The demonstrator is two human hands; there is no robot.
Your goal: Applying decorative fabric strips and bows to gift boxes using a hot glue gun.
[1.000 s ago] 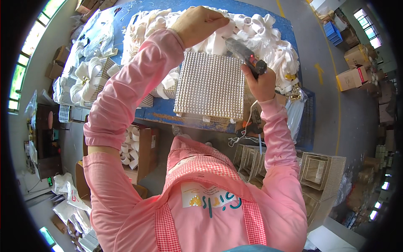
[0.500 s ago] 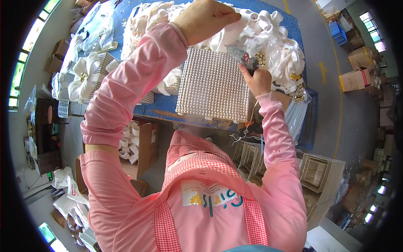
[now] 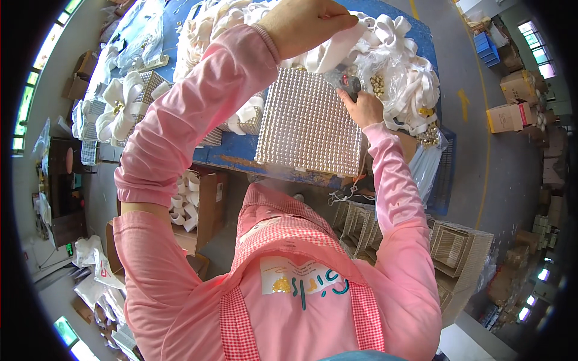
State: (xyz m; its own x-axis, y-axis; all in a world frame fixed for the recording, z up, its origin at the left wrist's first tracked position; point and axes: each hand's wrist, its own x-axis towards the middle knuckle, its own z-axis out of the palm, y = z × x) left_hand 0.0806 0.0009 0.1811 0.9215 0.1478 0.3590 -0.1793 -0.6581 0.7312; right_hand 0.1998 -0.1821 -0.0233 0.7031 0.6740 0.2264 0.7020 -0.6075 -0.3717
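Note:
My left hand (image 3: 306, 25) is above the far edge of a box covered in rows of pearl-like beads (image 3: 310, 123). Its fingers are pinched on a white ribbon (image 3: 337, 49), which hangs below them. My right hand (image 3: 364, 108), at the box's far right corner, is wrapped round a dark glue gun (image 3: 351, 83). The gun's nozzle end points left, close under the ribbon; its exact tip is hard to make out. Beyond lies a heap of white ribbon bows (image 3: 391, 36). A bead-covered box with a white bow (image 3: 123, 108) stands to the left.
The blue table (image 3: 226, 153) has a worn front edge. Gold beaded pieces (image 3: 377, 85) lie beside clear plastic on the right. Below the table are a carton of white ribbon rolls (image 3: 208, 207) and nested beaded boxes (image 3: 454, 249). A cord hangs near my right forearm.
My left hand has shifted slightly right with the ribbon, which now hangs more freely. My right hand has moved a little left and away from me with the glue gun.

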